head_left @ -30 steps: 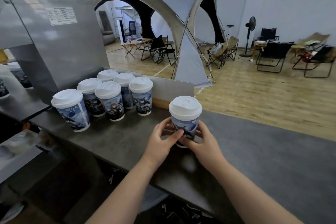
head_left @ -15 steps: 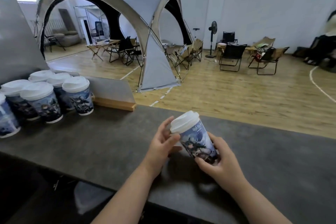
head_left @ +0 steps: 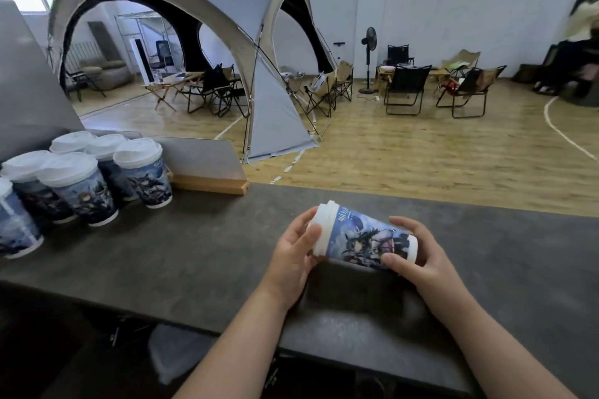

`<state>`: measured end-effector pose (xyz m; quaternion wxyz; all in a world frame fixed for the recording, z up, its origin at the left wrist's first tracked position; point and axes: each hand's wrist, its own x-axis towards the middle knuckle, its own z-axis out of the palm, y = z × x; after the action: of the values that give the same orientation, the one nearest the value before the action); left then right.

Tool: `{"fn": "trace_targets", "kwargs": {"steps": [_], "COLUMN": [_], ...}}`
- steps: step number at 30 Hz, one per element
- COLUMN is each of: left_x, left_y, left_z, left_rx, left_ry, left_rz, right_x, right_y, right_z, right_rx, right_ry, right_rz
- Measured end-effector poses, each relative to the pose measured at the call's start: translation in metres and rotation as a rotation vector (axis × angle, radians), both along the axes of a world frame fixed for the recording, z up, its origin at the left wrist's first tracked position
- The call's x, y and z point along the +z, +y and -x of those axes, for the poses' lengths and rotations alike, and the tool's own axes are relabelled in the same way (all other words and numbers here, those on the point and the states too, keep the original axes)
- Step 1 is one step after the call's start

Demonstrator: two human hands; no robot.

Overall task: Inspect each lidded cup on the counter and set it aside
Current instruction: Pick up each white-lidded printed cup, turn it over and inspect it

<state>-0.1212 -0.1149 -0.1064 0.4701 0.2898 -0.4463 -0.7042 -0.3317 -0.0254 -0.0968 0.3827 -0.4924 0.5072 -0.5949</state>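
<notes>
Your left hand (head_left: 291, 253) has its fingers (head_left: 311, 232) curled round the white lid (head_left: 322, 227) of 1 lidded cup (head_left: 359, 236), thumb on the near side and the other fingers wrapped over the far side; your right hand (head_left: 418, 256) grips the opposite end, thumb pressed on the printed wall near the base and the rest hooked over the back. Both hands are closed on the cup, neither slack.

The cup lies almost on its side between your hands, lid to your left and a little higher, white base rim to your right; it sits over the near middle of the table (head_left: 194, 253), its shadow dark on the surface below. Its wall is a tapered paper sleeve, smooth, printed in blue with cartoon figures; the lid is matte white plastic with a raised spout.

The table is dark grey, flat and faintly mottled; at its far left stand 6 more lidded cups (head_left: 81, 185), upright and packed close, well apart from the one you hold; just beside them a grey panel (head_left: 201, 155) leans in a wooden base strip (head_left: 210, 183).
</notes>
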Motion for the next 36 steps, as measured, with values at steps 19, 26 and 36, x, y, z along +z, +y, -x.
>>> {"fn": "trace_targets", "kwargs": {"steps": [19,26,36], "left_x": [0.000,-0.003,0.001], "left_y": [0.003,-0.001,0.008], "left_z": [0.003,0.005,0.007], "left_rx": [-0.083,-0.084,-0.005], "left_ry": [0.020,-0.035,-0.101], "left_rz": [0.042,0.014,0.081], "right_x": [-0.001,-0.004,-0.008], "right_y": [-0.002,0.003,0.002], "right_z": [-0.004,-0.004,-0.004], "right_rx": [-0.062,-0.026,-0.003], "right_ry": [-0.080,-0.018,-0.001], "right_rz": [0.011,0.033,0.041]}}
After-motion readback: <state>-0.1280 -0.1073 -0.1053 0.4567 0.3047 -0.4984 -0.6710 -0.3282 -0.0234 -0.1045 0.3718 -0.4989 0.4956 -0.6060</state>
